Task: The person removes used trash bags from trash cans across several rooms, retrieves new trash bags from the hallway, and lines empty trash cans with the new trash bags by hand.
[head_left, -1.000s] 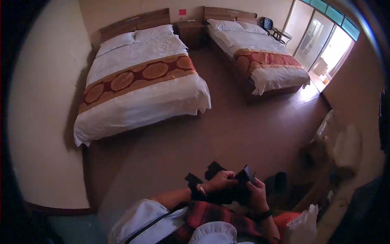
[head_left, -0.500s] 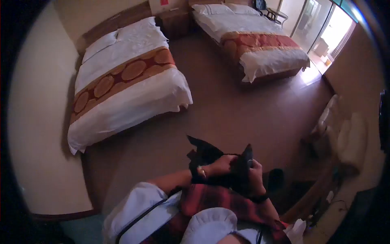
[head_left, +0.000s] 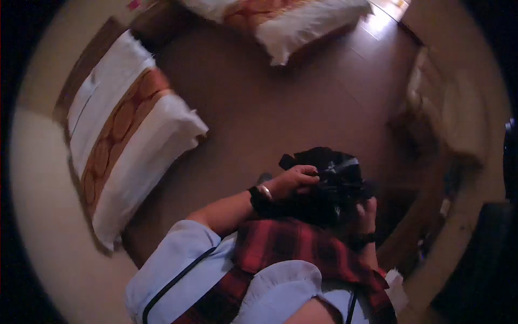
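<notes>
A crumpled, shiny black plastic bag (head_left: 337, 175) is held up in front of my body at waist height. My left hand (head_left: 294, 182) pinches its near left side, fingers closed, with a bracelet at the wrist. On the lower right of the bag, my right hand (head_left: 367, 211) grips the edge. Some of the right fingers are hidden behind the dark plastic. Below both hands lies the red-and-black checked apron (head_left: 286, 243) that I wear over light blue clothing.
At left stands a bed (head_left: 140, 140) with white bedding and an orange-brown runner. Another bed (head_left: 302, 29) is at the top. Brown floor (head_left: 232, 81) lies between them. Pale bulky items (head_left: 453, 113), blurred, line the right wall.
My view has tilted down and turned, so the beds sit higher and further left. The bag's two upright corners have folded into a bunched, fuller shape, and the left hand has shifted along it.
</notes>
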A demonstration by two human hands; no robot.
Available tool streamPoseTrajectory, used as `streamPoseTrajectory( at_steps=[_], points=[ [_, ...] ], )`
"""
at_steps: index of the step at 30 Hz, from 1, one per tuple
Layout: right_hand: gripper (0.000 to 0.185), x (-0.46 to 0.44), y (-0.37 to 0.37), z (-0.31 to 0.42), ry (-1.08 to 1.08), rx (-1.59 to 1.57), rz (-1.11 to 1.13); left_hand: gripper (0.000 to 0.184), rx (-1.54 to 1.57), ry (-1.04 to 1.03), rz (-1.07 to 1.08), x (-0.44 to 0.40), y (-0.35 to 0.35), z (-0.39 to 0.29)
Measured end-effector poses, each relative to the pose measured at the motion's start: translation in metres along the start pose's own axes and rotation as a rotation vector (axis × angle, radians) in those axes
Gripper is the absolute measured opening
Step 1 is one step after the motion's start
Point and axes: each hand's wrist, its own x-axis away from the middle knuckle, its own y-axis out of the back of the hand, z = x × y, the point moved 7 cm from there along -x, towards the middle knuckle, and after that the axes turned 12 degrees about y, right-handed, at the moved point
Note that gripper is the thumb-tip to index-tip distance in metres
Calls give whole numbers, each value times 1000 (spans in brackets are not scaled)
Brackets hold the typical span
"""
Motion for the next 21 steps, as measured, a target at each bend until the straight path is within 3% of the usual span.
streamPoseTrajectory(
  at_steps=[1,3,4,7,8,9,10,11,12,13,14,15,17,18,20,21],
  points=[
    [23,5,41,-61,-165,-126,-134,9,-87,55,-33,-2,2,-15],
    [27,17,90,-77,-236,-31,-287,7,-203,113,-79,-18,26,-45],
    [27,13,107,-48,-171,200,-284,6,-227,115,-99,-33,47,-59],
    [29,18,123,-40,-307,-203,-680,9,-434,127,-137,-57,105,-108],
    [34,34,126,-88,-514,-519,-753,10,-577,135,-157,-74,121,-125],
    [36,40,129,-110,-523,-562,-871,10,-603,155,-107,-99,144,-134],
    [37,47,132,-130,-524,-600,-992,14,-930,-36,-201,-126,173,-151],
    [33,34,119,-121,-428,-448,-1067,19,-1243,-245,-295,-144,182,-164],
    [30,21,104,-108,-342,-284,-1138,19,-1259,-232,-263,-152,156,-182],
    [25,-3,81,-85,-323,-227,-1112,23,-1392,-392,-261,-149,106,-208],
    [24,-24,64,-77,-287,-91,-930,28,-1520,-560,-252,-146,60,-223],
    [25,-42,48,-66,-255,43,-751,28,-1537,-553,-203,-153,26,-219],
    [25,-74,4,-37,-263,-127,-610,25,-1656,-777,110,-157,-49,-190],
    [25,-80,-8,-28,-303,-193,-586,25,-1665,-782,175,-167,-62,-175],
    [26,-73,-8,-16,-339,-241,-608,20,-1990,-703,459,-185,-82,-124],
    [26,-65,0,-16,-314,13,-583,17,-2077,-666,529,-198,-81,-114]
  ],
)
